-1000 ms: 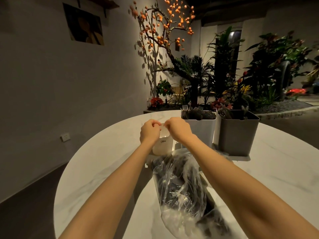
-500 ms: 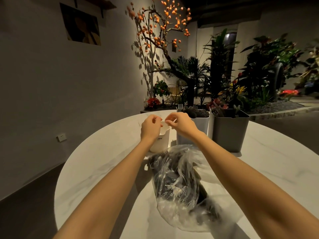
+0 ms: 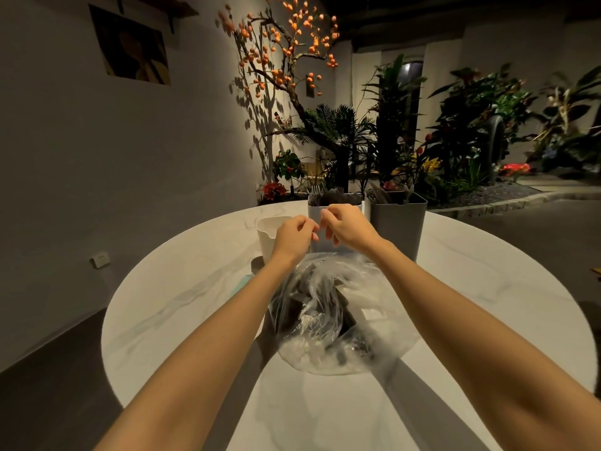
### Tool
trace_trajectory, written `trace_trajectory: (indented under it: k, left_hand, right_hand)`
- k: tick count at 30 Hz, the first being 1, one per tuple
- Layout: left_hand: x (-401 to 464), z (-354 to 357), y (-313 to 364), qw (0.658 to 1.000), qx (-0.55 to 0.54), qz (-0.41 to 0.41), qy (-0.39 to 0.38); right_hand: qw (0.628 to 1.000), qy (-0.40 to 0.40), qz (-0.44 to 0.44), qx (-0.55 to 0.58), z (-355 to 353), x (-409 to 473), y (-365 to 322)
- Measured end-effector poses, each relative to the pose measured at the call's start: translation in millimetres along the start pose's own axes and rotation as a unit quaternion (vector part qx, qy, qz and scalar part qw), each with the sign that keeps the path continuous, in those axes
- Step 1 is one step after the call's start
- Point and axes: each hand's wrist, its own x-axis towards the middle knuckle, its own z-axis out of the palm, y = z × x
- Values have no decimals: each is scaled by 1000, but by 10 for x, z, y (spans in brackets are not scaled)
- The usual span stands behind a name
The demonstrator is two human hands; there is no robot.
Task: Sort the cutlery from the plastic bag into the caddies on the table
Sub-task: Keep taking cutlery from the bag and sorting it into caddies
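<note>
Presently we note plastic bag (image 3: 328,314) lying lengthwise away from us on bench (image 3: 182,288), its far end below both hands, left hand (image 3: 294,237) and right hand (image 3: 348,227) with fingers curled, pinching together, contents unclear, caddies (image 3: 396,222) just beyond

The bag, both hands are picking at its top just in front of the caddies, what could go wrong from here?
1. The bag is heaped with dark cutlery; if the top gives suddenly, pieces may spill across the table.
2. The left hand and right hand work close against the white caddy and cup; a jerk could tip one.
3. The film is clear and the light dim, so the fingers may miss the opening.
</note>
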Motion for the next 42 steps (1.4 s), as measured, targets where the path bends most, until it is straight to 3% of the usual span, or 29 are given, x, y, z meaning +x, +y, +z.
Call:
trace_trajectory:
  k: [12, 15, 19, 27, 32, 36, 39, 42]
  left_hand:
    - [-428, 111, -84, 999, 21, -12, -22]
    - [-533, 139, -169, 994, 107, -18, -14]
    - [-692, 166, -272, 952, 301, -18, 54]
    - [-843, 286, -500, 918, 385, -83, -39]
    - [-866, 253, -501, 949, 308, -59, -30]
    - [-872, 198, -474, 995, 43, -81, -25]
    - [-881, 190, -397, 989, -91, -112, -31]
    - [-860, 160, -422, 976, -158, -148, -28]
  right_hand:
    - [999, -15, 42, 1, 45, -510, 116]
    - [998, -20, 59, -8, 128, -625, 180]
    - [997, -15, 77, -12, 235, -756, 262]
    - [992, 23, 125, -6, 427, -974, 445]
    - [992, 4, 129, 0, 457, -1030, 544]
    - [989, -30, 139, -29, 453, -1070, 555]
    - [981, -79, 161, -78, 452, -1078, 499]
    - [978, -101, 185, -9, 402, -1088, 413]
